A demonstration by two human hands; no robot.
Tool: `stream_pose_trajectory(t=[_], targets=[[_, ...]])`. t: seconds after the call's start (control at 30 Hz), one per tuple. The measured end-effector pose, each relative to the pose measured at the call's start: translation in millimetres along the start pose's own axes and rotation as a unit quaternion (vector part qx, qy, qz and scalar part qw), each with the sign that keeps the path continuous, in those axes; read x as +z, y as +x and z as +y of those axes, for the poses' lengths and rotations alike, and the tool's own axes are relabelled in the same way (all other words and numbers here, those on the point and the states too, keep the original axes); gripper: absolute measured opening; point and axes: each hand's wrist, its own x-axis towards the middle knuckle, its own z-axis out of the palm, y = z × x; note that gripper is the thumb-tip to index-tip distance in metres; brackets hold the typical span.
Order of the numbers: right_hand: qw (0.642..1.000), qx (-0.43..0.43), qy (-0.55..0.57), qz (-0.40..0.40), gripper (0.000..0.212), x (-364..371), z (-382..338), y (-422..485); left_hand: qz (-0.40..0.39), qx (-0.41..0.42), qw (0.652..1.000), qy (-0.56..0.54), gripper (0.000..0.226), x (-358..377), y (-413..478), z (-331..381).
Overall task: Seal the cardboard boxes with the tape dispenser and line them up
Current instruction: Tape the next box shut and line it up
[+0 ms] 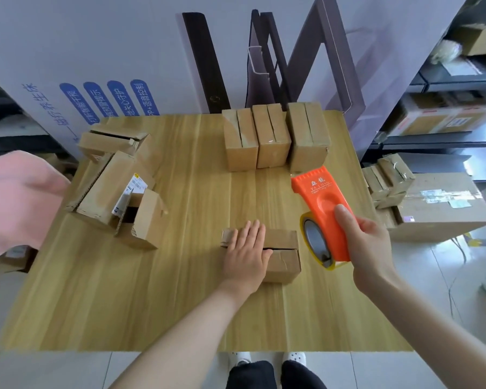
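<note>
Head view: at the far left edge of the frame there is a pink cloth [14,203]. Next to it, on the left side of the wooden tabletop [180,290], lies a pile of open boxes [115,192] with flaps sticking out. One has a white label.

In the lower middle, the left hand [247,251] rests flat on a small box [282,240], fingers straight and its grip apart. A dark gap shows between the box's two flaps. In the upper middle, at the back of the tabletop, three boxes [275,136] stand in a row close together.

Just right of the small box, the right hand [368,248] holds the orange tape dispenser [326,209], its grip clamped around the body with the thumb on top. The tape roll [317,240] is at the low end, close to the small box's right edge.

At the right of the frame, more boxes [432,206] sit on the floor beside dark shelves [432,136].
</note>
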Motion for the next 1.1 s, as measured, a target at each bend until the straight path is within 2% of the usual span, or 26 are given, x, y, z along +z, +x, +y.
stream_pose_trajectory(t=[0.1,0.33,0.4,0.47,0.53,0.6,0.7,0.73,0.83,1.0,1.1], targets=[[1.0,0.011,-0.012,0.008,0.036,6.5,1.3,-1.0,-0.026,0.019,0.999,-0.003,0.068,-0.6,7.7,-3.4],[1.0,-0.007,-0.022,-0.008,0.036,7.3,-0.2,-8.7,-0.027,0.052,0.998,-0.023,0.062,-3.7,12.8,-11.2],[0.999,-0.02,-0.022,-0.029,0.037,1.5,-3.5,-9.5,-0.035,0.045,0.995,-0.076,0.059,-13.5,10.7,-10.7],[0.998,-0.034,-0.025,-0.055,0.036,-4.0,-8.9,-8.4,-0.035,0.013,0.978,-0.204,0.056,-33.0,14.5,-10.0],[0.996,-0.052,-0.033,-0.068,0.032,-8.5,-16.2,-5.2,-0.014,-0.051,0.94,-0.338,0.05,-68.2,20.2,-5.3],[0.993,-0.074,-0.041,-0.085,0.028,-12.1,-25.4,-1.8,0.018,-0.119,0.884,-0.451,0.038,-113.3,29.4,0.8],[0.987,-0.105,-0.056,-0.11,0.023,-18.7,-39.5,-0.2,0.009,-0.162,0.76,-0.629,0.032,-180.8,37.6,6.7],[0.985,-0.112,-0.062,-0.118,0.023,-20.9,-43.8,0.6,-0.01,-0.154,0.738,-0.657,0.037,-200.6,38.7,8.0],[0.977,-0.137,-0.084,-0.14,0.023,-24.2,-57.2,3.5,-0.048,-0.125,0.742,-0.656,0.044,-238.2,38.3,12.8],[0.964,-0.179,-0.118,-0.154,0.016,-23.6,-72.9,3.5,-0.017,-0.124,0.782,-0.61,0.014,-261.8,31.8,25.9],[0.956,-0.2,-0.137,-0.163,0.019,-21.8,-81.0,0.7,0.021,-0.144,0.785,-0.602,0.009,-267.2,29.8,26.2]])
